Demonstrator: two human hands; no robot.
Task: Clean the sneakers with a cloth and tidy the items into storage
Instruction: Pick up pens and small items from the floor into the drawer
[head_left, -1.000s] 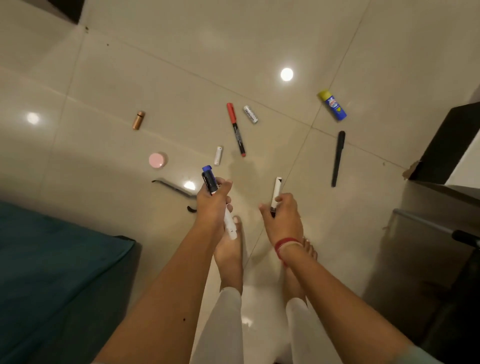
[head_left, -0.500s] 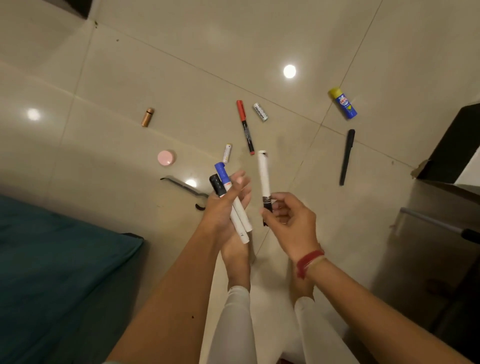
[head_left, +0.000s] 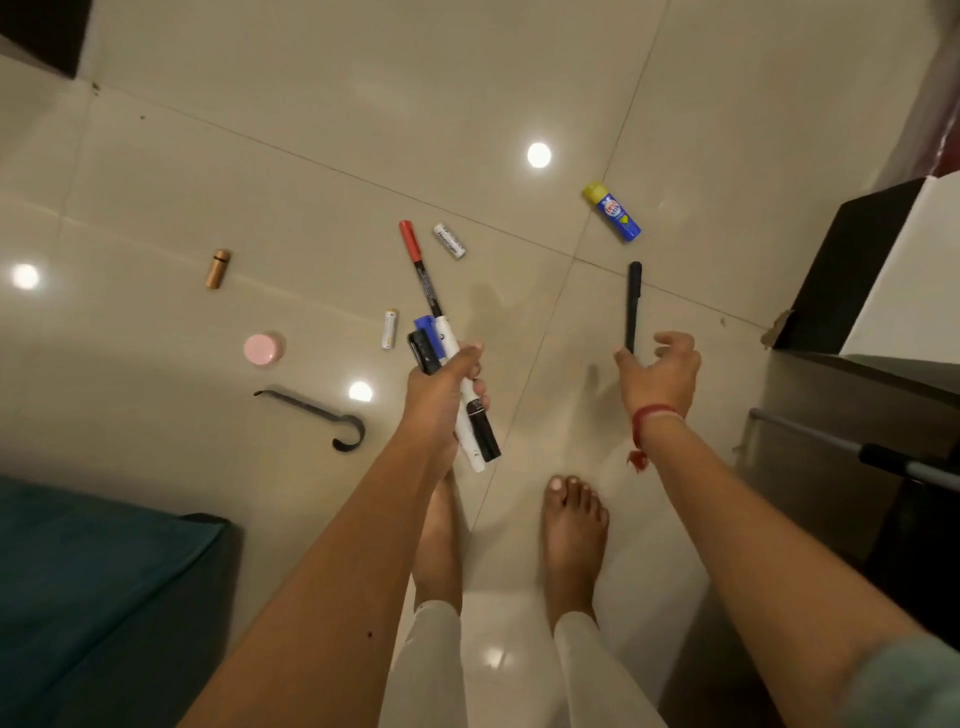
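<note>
My left hand (head_left: 441, 389) fisted round bundle of markers (head_left: 480, 431), thumb across top, forearm stretched forward and down. My right hand (head_left: 662, 376) out ahead, palm down, fingers spread and loosely curled, holding nothing. Red thread (head_left: 652, 415) tied on right wrist. Both forearms bare. Bare feet (head_left: 574, 525) below, side by side.

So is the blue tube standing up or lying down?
Lying down. The blue tube lies flat on its side on the floor.
</note>
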